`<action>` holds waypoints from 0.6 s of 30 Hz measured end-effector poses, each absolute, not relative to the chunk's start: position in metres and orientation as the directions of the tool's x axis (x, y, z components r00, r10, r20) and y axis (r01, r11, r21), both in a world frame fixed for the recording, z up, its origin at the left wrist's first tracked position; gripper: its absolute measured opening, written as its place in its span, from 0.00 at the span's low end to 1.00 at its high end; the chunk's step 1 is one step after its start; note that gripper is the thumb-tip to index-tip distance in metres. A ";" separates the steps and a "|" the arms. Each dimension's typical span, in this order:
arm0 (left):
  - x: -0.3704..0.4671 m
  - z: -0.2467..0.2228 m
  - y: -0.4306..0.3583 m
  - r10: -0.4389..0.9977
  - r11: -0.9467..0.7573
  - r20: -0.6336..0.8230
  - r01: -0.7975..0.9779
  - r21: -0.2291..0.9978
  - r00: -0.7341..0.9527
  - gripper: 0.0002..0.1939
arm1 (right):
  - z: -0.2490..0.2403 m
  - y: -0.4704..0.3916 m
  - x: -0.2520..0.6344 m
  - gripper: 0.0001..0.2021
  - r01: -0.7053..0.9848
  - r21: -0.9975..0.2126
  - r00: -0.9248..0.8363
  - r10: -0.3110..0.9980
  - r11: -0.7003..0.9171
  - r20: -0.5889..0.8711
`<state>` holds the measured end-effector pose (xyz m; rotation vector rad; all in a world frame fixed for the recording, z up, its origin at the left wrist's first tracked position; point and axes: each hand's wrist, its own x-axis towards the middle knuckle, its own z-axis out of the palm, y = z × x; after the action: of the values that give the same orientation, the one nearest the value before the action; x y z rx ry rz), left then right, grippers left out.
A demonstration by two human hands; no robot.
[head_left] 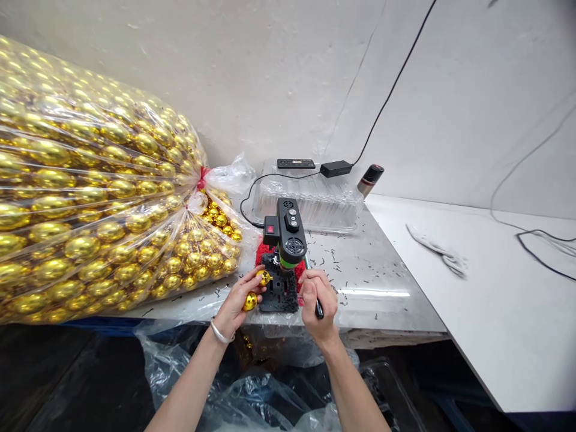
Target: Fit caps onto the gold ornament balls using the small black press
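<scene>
My left hand [238, 303] is closed on two shiny gold baubles [250, 301], each with dark marks on its surface. The upper one is between the fingertips, close beside a small black bench machine [291, 231] that looks like a mini drill press, with a red switch on its side. On the machine's right, my right hand [319, 303] is wrapped round a slim rod with a black end [319, 309]. Most of the rod is hidden by the fingers. Under the machine's head lies a dark slotted base plate [272, 300], with red fuzzy material [261, 252] around it.
A huge clear bag of gold baubles [90, 198] fills the left. Behind the machine stands a clear plastic tray [315, 207] bearing a power adapter [336, 168]. A spray can [371, 180] and a glove [438, 251] are to the right. Plastic sheeting [265, 396] hangs below the table edge.
</scene>
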<state>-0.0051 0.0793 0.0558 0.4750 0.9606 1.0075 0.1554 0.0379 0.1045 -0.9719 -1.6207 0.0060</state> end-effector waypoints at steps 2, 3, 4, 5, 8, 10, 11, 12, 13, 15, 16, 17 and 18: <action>0.001 0.048 0.082 0.909 0.416 -0.398 -0.357 0.836 0.128 0.21 | 0.104 0.038 0.156 0.13 0.576 -0.491 0.029 0.584 0.654 0.811; 0.004 0.043 0.084 0.926 0.377 -0.363 -0.283 0.882 0.102 0.21 | 0.104 0.038 0.156 0.13 0.578 -0.491 0.025 0.587 0.652 0.809; 0.007 0.038 0.086 0.943 0.331 -0.320 -0.208 0.920 0.086 0.22 | 0.103 0.038 0.157 0.13 0.581 -0.490 0.020 0.591 0.650 0.807; 0.009 0.034 0.087 0.959 0.282 -0.273 -0.129 0.951 0.081 0.22 | 0.103 0.038 0.157 0.13 0.582 -0.490 0.015 0.594 0.649 0.804; 0.015 0.027 0.090 0.985 0.128 -0.142 0.146 0.981 0.094 0.22 | 0.102 0.038 0.158 0.13 0.580 -0.483 -0.002 0.595 0.655 0.804; 0.016 0.028 0.090 0.991 0.034 -0.078 0.357 0.934 0.111 0.22 | 0.102 0.038 0.158 0.12 0.578 -0.482 -0.005 0.593 0.659 0.805; 0.016 0.031 0.089 0.991 -0.008 -0.052 0.445 0.896 0.122 0.22 | 0.103 0.038 0.158 0.12 0.579 -0.481 -0.005 0.593 0.658 0.805; 0.016 0.033 0.088 0.990 -0.049 -0.026 0.514 0.857 0.138 0.21 | 0.103 0.039 0.158 0.12 0.580 -0.482 -0.004 0.594 0.657 0.805; 0.016 0.036 0.087 0.987 -0.090 -0.001 0.565 0.820 0.158 0.20 | 0.103 0.038 0.158 0.12 0.581 -0.481 -0.004 0.593 0.656 0.805; 0.017 0.041 0.085 0.979 -0.162 0.045 0.627 0.762 0.198 0.18 | 0.103 0.038 0.158 0.12 0.583 -0.477 -0.004 0.590 0.657 0.808; 0.017 0.043 0.084 0.975 -0.190 0.063 0.647 0.739 0.214 0.17 | 0.103 0.038 0.158 0.12 0.584 -0.477 -0.004 0.589 0.657 0.808; 0.016 0.043 0.083 0.970 -0.215 0.079 0.662 0.718 0.229 0.16 | 0.103 0.038 0.158 0.12 0.584 -0.476 -0.002 0.588 0.657 0.809; 0.016 0.044 0.083 0.966 -0.237 0.094 0.674 0.699 0.243 0.16 | 0.103 0.038 0.158 0.12 0.583 -0.476 -0.001 0.587 0.659 0.810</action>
<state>0.0164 0.0830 0.0437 1.9909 1.4915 0.7197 0.1581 0.0382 0.1029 -0.9686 -1.6588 0.0046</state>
